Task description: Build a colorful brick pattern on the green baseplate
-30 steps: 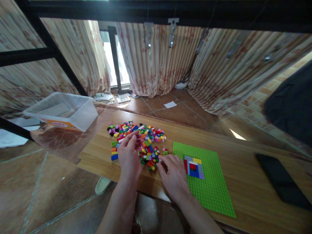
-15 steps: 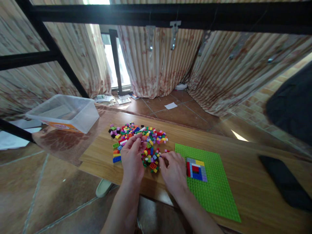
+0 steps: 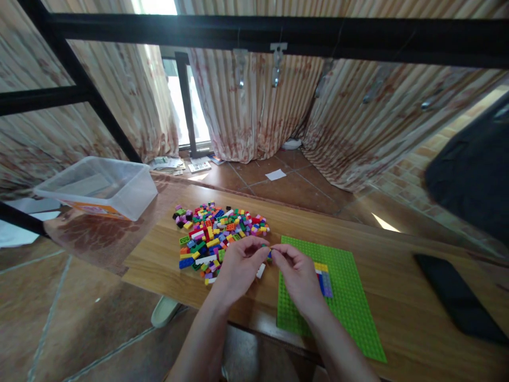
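My left hand [image 3: 242, 265] and my right hand [image 3: 296, 273] meet at their fingertips between the brick pile and the baseplate. Pinched in my right fingers is a small blue toy brick [image 3: 270, 254], mostly covered. The left thumb and fingers are closed together too; what they hold is too small and hidden to name. Beneath the right hand lies a green studded baseplate [image 3: 345, 313]. On it a low square of coloured bricks [image 3: 326, 281] shows only its yellow, grey, blue and lilac right part. A white brick [image 3: 261, 271] rests beside the left hand.
Loose coloured bricks [image 3: 212, 242] are heaped on the wooden table [image 3: 159, 254] left of my hands. A clear plastic bin [image 3: 137, 193] stands at the far left. A black phone [image 3: 457, 297] lies on the right. A dark metal frame [image 3: 238, 32] crosses overhead.
My left hand has moved right and down, off the pile, to meet my right hand. The right hand has shifted slightly right, over the baseplate's left part. The view has turned slightly.
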`<state>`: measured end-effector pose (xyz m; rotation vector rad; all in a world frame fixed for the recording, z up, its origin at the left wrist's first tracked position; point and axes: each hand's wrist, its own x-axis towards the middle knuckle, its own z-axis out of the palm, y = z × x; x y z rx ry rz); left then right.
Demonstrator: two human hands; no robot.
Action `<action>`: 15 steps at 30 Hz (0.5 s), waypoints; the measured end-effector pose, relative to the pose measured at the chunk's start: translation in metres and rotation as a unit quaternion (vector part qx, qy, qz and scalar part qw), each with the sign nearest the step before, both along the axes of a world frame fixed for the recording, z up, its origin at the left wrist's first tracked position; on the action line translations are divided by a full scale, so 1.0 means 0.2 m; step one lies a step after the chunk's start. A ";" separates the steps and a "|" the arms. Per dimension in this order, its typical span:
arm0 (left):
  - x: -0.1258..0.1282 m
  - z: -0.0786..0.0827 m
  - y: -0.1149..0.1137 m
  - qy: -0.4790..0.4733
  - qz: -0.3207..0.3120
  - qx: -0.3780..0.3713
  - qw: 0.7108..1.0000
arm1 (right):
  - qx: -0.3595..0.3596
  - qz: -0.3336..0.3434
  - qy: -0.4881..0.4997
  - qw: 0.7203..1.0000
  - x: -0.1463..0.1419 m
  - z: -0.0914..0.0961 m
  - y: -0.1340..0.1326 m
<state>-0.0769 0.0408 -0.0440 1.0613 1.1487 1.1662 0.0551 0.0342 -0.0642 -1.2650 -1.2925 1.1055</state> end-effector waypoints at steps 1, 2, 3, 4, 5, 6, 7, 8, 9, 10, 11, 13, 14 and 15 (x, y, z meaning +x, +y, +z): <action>0.00 0.00 0.00 -0.001 -0.003 -0.001 1.000 | -0.003 0.000 0.018 1.000 0.00 0.01 0.00; 0.01 -0.01 0.00 -0.007 -0.003 -0.004 1.000 | -0.006 0.001 0.037 0.999 0.00 0.01 0.00; 0.01 -0.01 0.00 -0.015 -0.002 -0.009 1.000 | -0.008 0.003 0.057 0.998 0.01 0.02 0.00; 0.02 -0.01 0.00 -0.023 -0.004 -0.015 1.000 | -0.010 0.005 0.075 0.997 0.01 0.02 0.00; 0.03 -0.01 0.00 -0.029 -0.007 -0.018 0.999 | -0.013 0.006 0.089 0.996 0.01 0.02 -0.01; 0.04 -0.01 0.00 -0.030 -0.011 -0.018 0.999 | -0.015 0.006 0.096 0.995 0.02 0.02 -0.01; 0.05 -0.02 0.00 -0.028 -0.014 -0.015 0.999 | -0.017 0.004 0.098 0.995 0.02 0.02 -0.01; 0.06 -0.02 0.00 -0.026 -0.016 -0.011 0.999 | -0.020 0.001 0.098 0.995 0.03 0.01 -0.01; 0.07 -0.02 0.00 -0.026 -0.014 -0.009 1.000 | -0.023 -0.001 0.098 0.995 0.03 0.02 -0.01; 0.08 -0.02 -0.01 -0.031 -0.011 -0.011 0.999 | -0.026 -0.001 0.101 0.995 0.04 0.02 -0.01; 0.09 -0.02 -0.01 -0.043 -0.007 -0.018 0.999 | -0.031 0.002 0.107 0.994 0.05 0.02 -0.02; 0.10 -0.02 -0.02 -0.081 0.000 -0.043 0.996 | -0.047 0.010 0.127 0.991 0.06 0.03 -0.03; 0.11 -0.01 -0.02 -0.101 0.004 -0.056 0.993 | -0.056 0.012 0.137 0.989 0.06 0.03 -0.03; 0.11 -0.01 -0.02 -0.119 0.010 -0.066 0.991 | -0.063 0.010 0.145 0.987 0.07 0.04 -0.04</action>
